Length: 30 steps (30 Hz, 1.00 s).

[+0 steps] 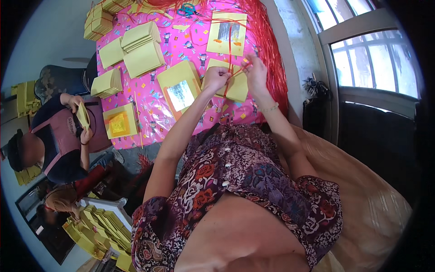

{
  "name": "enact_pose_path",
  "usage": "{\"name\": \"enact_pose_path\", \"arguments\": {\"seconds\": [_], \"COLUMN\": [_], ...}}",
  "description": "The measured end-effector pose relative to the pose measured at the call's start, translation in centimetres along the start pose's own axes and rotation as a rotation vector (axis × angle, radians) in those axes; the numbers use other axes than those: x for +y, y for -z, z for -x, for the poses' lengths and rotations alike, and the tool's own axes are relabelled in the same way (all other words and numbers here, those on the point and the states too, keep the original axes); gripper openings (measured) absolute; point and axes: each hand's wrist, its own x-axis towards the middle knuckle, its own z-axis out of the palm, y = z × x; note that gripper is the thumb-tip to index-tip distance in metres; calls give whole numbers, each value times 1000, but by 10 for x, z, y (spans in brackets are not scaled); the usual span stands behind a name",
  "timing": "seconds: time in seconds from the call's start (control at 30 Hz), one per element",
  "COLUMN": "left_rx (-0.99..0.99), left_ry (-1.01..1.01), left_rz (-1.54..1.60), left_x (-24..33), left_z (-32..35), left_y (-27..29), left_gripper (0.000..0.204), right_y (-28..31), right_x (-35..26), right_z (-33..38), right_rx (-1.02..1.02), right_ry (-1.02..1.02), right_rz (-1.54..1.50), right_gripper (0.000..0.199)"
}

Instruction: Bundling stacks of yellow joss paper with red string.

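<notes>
Both hands are pinching a red string over a stack of yellow paper (236, 86) at upper centre of the frame: left hand (216, 76) clenching one end, right hand (256, 72) gripping the other, the red string (229, 54) running up and away from both toward another bundle (226, 34).

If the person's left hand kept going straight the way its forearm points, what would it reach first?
The left hand points up the picture, across the pink mat. Past the yellow bundle under it, the first thing in line looks like the yellow stack with a silver square, though depth is unclear.
</notes>
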Motion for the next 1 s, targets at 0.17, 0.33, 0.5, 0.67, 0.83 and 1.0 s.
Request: {"name": "enact_pose_path", "arguments": {"seconds": [0.17, 0.33, 0.5, 0.67, 0.83, 1.0], "left_rx": [-11, 10, -21, -37, -23, -50], "left_ry": [5, 54, 38, -45, -36, 17], "left_rz": [-35, 26, -19, -164, -43, 67], "left_x": [-2, 2, 0, -6, -5, -1], "left_z": [-1, -1, -2, -6, -3, 0], "left_y": [-3, -3, -3, 0, -2, -3], "left_gripper": [12, 11, 11, 10, 4, 10], "right_y": [11, -4, -50, -96, -67, -8], "right_x": [-8, -39, -85, -55, -49, -37], "right_z": [-31, -44, -40, -11, -14, -17], "right_rx": [21, 117, -458, -1146, -842, -437], "right_ry": [220, 1345, 1015, 534, 558, 310], "right_rz": [103, 908, 1156, 969, 1085, 1494], "right_gripper": [29, 18, 16, 24, 26, 28]}}
